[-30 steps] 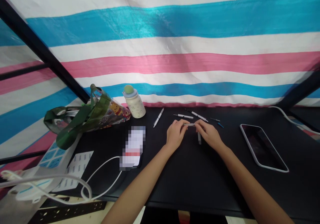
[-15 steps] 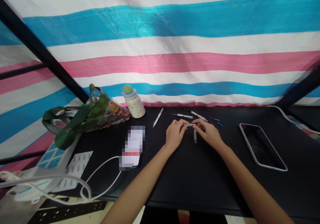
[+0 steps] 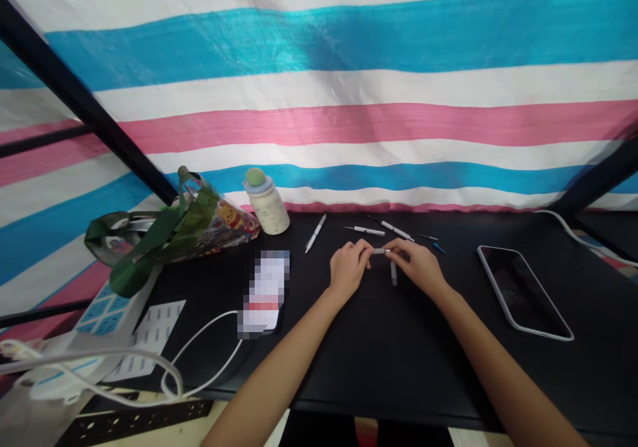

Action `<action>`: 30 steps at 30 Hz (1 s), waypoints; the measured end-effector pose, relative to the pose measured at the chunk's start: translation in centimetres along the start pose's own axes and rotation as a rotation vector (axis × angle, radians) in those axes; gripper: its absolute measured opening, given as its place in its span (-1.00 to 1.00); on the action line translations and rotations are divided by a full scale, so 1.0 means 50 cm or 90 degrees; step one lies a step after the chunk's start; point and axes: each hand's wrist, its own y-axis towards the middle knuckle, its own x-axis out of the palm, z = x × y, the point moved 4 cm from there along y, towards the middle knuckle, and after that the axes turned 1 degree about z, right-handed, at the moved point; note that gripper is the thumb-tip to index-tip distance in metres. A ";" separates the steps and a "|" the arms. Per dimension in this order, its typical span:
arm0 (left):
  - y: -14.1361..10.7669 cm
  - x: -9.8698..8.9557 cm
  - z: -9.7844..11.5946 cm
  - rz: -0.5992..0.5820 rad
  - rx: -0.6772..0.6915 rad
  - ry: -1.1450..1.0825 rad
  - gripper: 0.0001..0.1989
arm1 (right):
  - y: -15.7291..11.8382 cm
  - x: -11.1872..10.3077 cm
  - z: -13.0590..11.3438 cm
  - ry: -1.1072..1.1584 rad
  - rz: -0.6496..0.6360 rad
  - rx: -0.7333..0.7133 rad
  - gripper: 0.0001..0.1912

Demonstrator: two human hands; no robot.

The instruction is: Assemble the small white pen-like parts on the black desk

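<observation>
Left hand (image 3: pixel 349 268); right hand (image 3: pixel 417 268), close together

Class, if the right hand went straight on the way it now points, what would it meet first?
The right hand would meet the small white tube first, already at its fingertips, though depth is unclear here.
</observation>
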 end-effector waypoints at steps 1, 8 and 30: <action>0.000 0.001 -0.001 0.000 0.000 0.008 -0.71 | 0.000 -0.002 -0.003 -0.006 0.001 -0.003 -0.80; 0.001 0.007 -0.008 -0.017 -0.022 0.045 -0.62 | -0.001 -0.009 -0.016 -0.036 0.017 -0.038 -0.78; 0.001 0.014 -0.009 -0.010 0.023 0.035 -0.55 | -0.004 -0.003 -0.008 -0.098 -0.034 -0.015 -0.62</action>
